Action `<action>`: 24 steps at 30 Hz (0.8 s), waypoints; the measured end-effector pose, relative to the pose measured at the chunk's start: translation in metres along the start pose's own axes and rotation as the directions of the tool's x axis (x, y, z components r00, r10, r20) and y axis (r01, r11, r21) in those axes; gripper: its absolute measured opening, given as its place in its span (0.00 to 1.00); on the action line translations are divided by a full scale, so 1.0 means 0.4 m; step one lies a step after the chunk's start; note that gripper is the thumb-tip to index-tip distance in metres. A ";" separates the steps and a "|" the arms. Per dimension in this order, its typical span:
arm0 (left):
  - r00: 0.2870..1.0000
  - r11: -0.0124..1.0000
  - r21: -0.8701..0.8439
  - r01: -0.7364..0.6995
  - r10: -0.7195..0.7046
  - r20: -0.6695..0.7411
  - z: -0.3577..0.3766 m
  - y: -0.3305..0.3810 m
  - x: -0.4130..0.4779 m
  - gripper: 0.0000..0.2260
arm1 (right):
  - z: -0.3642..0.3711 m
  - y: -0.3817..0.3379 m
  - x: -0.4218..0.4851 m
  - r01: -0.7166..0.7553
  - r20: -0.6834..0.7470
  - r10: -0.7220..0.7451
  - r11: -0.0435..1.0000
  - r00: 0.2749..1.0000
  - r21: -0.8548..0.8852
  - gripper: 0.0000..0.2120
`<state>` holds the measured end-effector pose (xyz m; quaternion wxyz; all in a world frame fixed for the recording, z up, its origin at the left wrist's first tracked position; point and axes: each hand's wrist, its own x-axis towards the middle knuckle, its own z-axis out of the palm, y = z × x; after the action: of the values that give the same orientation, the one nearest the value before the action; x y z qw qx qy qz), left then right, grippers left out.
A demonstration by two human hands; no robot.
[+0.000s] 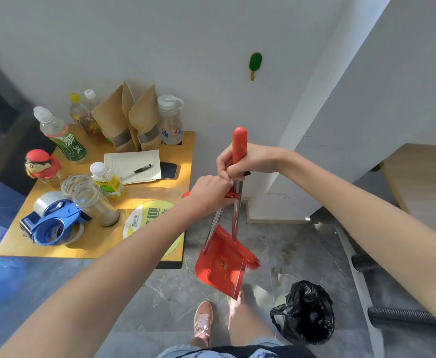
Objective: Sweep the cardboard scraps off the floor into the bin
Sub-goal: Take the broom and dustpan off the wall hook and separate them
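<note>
Nearest the camera, a pink shoe (203,316) is standing on the grey floor (134,306) just below the red dustpan (219,267). The bin (304,311), lined with a black bag, is sitting close by at the dustpan's lower right. The dustpan is hanging clear of the floor, with the broom (235,220) lying against its right edge, bristles down. Above the dustpan, the left hand (210,191) is gripping the dustpan's handle at the red clip. The right hand (242,161), touching it from above, is gripping the broom's red grip. Further off, left of the dustpan, a wooden surface (147,195) is carrying a blue tape dispenser (51,223), a green-labelled bottle (67,140) and a notepad (131,165) with a pen (142,168). No cardboard scraps are showing on the visible floor, so I cannot tell where they are lying. Sweeping looks not yet begun: the hands seem to be parting broom from dustpan, leaving the gathering, scooping and tipping into the bin all to do
</note>
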<state>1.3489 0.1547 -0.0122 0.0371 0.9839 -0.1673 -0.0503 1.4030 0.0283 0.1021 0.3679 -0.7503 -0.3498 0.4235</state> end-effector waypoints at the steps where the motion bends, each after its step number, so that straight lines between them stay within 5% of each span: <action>1: 1.000 1.000 0.018 -0.018 0.018 -0.001 -0.006 0.009 -0.017 0.24 | 0.009 -0.003 -0.009 -0.002 -0.003 0.002 1.000 1.000 0.008 0.08; 8: 0.990 0.987 -0.097 -0.126 0.131 0.045 -0.029 0.036 -0.113 0.16 | 0.068 -0.023 -0.081 0.009 0.027 -0.011 0.997 1.000 0.074 0.09; 14: 0.998 0.991 -0.133 0.007 0.001 0.067 0.024 0.075 -0.213 0.14 | 0.052 0.003 -0.239 0.045 -0.269 0.007 0.981 0.963 0.190 0.08; 17: 0.987 0.958 -0.239 0.160 -0.151 0.056 0.050 0.161 -0.225 0.15 | 0.119 0.009 -0.267 -0.096 -0.422 0.048 0.991 0.905 -0.093 0.09; 19: 0.964 0.917 -0.297 0.267 -0.251 0.091 0.081 0.199 -0.252 0.17 | 0.178 0.026 -0.295 -0.372 -0.530 0.096 0.816 0.842 -0.442 0.15; 20: 0.952 0.897 -0.318 0.307 -0.287 0.111 0.100 0.214 -0.275 0.18 | 0.209 0.036 -0.310 -0.462 -0.568 0.140 0.749 0.811 -0.475 0.17; 24: 0.870 0.768 -0.410 0.492 -0.433 0.234 0.179 0.261 -0.373 0.14 | 0.293 0.130 -0.368 -0.369 -0.454 0.348 0.928 0.820 0.045 0.18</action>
<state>1.1670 0.1019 -0.0610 0.2429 0.9524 0.0951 -0.1578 1.2512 -0.0899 0.0702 0.3358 -0.8886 -0.1162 0.2900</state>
